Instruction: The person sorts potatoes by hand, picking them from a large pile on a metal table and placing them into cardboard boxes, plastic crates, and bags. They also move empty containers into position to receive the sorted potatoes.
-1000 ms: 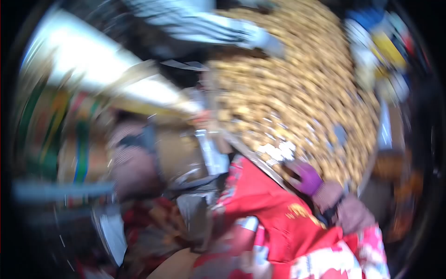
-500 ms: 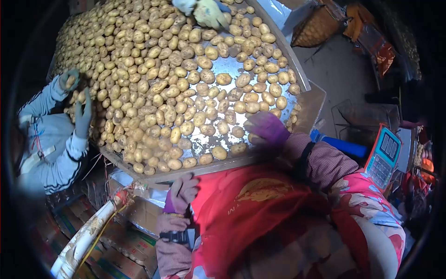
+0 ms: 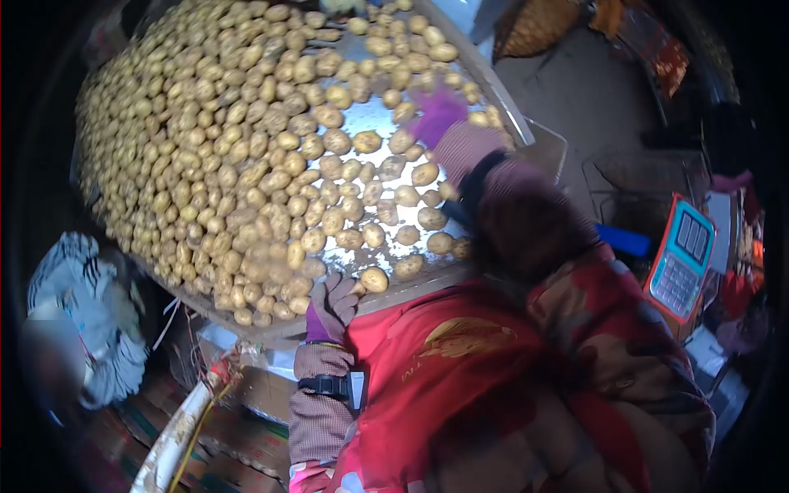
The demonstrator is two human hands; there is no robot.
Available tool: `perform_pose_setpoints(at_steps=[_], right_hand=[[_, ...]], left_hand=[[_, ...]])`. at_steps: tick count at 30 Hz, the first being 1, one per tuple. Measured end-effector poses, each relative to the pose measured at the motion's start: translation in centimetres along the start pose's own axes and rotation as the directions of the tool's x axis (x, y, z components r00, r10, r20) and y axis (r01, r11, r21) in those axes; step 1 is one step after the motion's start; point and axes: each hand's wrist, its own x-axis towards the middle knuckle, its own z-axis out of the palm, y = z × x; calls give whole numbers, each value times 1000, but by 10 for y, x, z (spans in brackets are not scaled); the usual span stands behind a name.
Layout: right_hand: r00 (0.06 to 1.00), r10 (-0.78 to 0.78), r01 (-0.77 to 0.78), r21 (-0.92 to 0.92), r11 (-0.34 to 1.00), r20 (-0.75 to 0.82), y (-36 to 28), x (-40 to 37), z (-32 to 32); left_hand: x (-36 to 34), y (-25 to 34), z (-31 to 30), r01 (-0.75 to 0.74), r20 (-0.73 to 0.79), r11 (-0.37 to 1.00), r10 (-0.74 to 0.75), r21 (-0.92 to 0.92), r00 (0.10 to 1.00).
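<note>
Many potatoes (image 3: pixel 246 152) are heaped on a metal sorting table (image 3: pixel 362 119), dense at the left and sparser toward the right. My left hand (image 3: pixel 333 304), in a grey and purple glove, rests at the table's near edge with its fingers loosely apart. Beside its fingertips lies a single potato (image 3: pixel 374 279). My right hand (image 3: pixel 438 113), in a purple glove, reaches far over the right part of the table, among the potatoes along the side rim. Motion blur smears its fingers. Both wrists carry dark straps.
A co-worker in a grey-blue jacket (image 3: pixel 78 287) is at the left. Another gloved hand (image 3: pixel 341 6) shows at the top edge. A white pole (image 3: pixel 185 431) slants at lower left. A scale (image 3: pixel 682 259) and a blue object (image 3: pixel 623 240) are at the right; a full sack (image 3: pixel 538 29) stands behind.
My right hand has moved away from me and up along the table's right side. My left hand has risen onto the near edge. The co-worker's hands at left no longer show over the potatoes.
</note>
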Motion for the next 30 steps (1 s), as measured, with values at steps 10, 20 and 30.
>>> perform_pose_setpoints(at_steps=[10, 20, 30], right_hand=[[923, -349, 364, -67, 929, 163, -28, -196, 2], [987, -148, 147, -23, 989, -68, 25, -224, -7], [820, -562, 556, 84, 827, 107, -63, -245, 56]], left_hand=[[31, 1, -16, -7, 63, 998, 3, 67, 998], [10, 4, 25, -82, -176, 948, 142, 307, 974], [27, 3, -10, -344, 131, 715, 337, 608, 932]])
